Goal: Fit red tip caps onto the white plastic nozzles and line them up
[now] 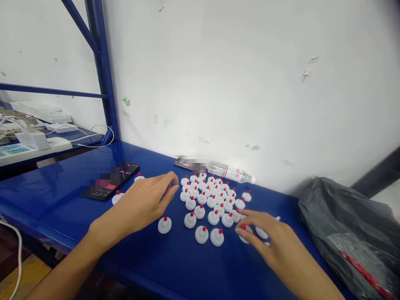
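Many white round caps with red tips (211, 201) stand in a cluster on the blue table (206, 271). My right hand (268, 233), at the cluster's right front, has its thumb and fingers around one white cap with a red tip (243, 227). Left of the cluster, my left hand (146, 202) hovers above the table with bent fingers, a gap between thumb and forefinger, and nothing visible in it. One cap (164, 225) sits just in front of that hand, and another (117, 197) stands to its left. More white caps (261, 231) are partly hidden behind my right hand.
A phone (114, 183) lies at the left, and a second phone (187, 163) by the wall. Beside it lies a clear plastic bottle (229, 171). At right is a dark plastic bag (337, 208) with red pieces (362, 271). A blue frame post (104, 71) rises at left.
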Action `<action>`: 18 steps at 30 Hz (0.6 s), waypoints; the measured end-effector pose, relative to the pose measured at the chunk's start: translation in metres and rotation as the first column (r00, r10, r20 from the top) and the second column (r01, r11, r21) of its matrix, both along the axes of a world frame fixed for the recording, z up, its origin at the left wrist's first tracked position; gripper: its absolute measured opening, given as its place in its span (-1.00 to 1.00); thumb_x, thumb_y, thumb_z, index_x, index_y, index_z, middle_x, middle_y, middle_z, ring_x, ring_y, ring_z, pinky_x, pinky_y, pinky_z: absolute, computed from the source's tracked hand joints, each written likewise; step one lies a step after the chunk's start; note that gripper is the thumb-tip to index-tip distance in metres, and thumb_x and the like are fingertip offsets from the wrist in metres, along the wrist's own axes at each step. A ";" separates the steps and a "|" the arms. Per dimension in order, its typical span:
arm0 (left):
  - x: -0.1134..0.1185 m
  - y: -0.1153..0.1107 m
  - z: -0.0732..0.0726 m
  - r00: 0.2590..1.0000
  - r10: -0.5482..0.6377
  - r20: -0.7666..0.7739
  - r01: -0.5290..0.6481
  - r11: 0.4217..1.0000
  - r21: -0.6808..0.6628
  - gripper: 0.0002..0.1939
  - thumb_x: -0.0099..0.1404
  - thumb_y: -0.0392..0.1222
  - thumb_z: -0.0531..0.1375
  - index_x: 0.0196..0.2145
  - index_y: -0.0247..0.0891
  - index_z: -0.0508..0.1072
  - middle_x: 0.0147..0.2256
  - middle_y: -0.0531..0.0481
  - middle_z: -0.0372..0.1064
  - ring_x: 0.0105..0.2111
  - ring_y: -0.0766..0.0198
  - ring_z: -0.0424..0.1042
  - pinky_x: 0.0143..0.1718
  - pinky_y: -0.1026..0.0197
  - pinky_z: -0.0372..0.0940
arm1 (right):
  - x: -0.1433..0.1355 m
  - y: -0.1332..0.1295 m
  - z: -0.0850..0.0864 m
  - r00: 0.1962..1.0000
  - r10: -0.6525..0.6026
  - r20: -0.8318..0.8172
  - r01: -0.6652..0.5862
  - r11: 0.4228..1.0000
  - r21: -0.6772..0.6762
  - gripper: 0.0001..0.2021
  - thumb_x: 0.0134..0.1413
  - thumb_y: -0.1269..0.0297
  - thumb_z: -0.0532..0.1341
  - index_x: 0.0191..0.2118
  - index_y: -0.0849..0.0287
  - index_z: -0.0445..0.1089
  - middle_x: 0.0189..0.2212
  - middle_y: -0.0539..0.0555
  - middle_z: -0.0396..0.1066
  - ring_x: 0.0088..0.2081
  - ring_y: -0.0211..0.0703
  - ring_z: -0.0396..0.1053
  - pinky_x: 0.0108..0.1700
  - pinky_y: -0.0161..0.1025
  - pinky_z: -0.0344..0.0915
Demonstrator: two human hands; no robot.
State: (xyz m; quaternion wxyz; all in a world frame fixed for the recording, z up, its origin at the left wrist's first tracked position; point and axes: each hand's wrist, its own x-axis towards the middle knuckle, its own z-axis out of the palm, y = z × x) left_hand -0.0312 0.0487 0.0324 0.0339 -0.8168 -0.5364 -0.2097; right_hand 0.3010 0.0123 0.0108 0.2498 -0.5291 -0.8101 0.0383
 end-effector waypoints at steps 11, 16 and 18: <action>-0.006 0.016 -0.021 0.978 0.018 -0.210 -0.031 0.998 -0.059 -0.48 0.42 -0.45 -0.11 0.26 -0.30 0.30 0.18 -0.32 0.23 0.00 -0.02 0.47 -0.04 -0.04 0.43 | -0.007 0.003 -0.008 0.999 0.013 -0.036 -0.018 0.987 -0.159 -0.82 0.21 0.27 0.30 -0.09 -0.06 0.58 -0.35 -0.05 0.59 -0.37 -0.14 0.55 -0.29 -0.28 0.42; -0.011 0.024 -0.031 0.956 0.048 -0.291 -0.076 0.994 -0.083 -0.49 0.40 -0.48 -0.04 0.20 -0.33 0.45 0.19 -0.36 0.29 0.23 -0.12 0.29 0.20 -0.15 0.28 | 0.018 -0.002 0.007 0.991 -0.111 -0.076 0.095 0.978 -0.184 -0.76 0.26 0.05 0.24 -0.03 -0.08 0.55 -0.39 -0.06 0.59 -0.37 -0.14 0.55 -0.26 -0.28 0.43; -0.012 0.026 -0.033 0.944 0.066 -0.322 -0.099 0.991 -0.088 -0.49 0.41 -0.47 -0.05 0.19 -0.32 0.48 0.20 -0.36 0.30 0.24 -0.14 0.28 0.19 -0.17 0.28 | 0.039 -0.005 0.010 0.974 -0.212 -0.082 0.195 0.965 -0.175 -0.72 0.23 -0.02 0.24 -0.05 -0.07 0.56 -0.43 -0.05 0.59 -0.42 -0.13 0.54 -0.31 -0.29 0.44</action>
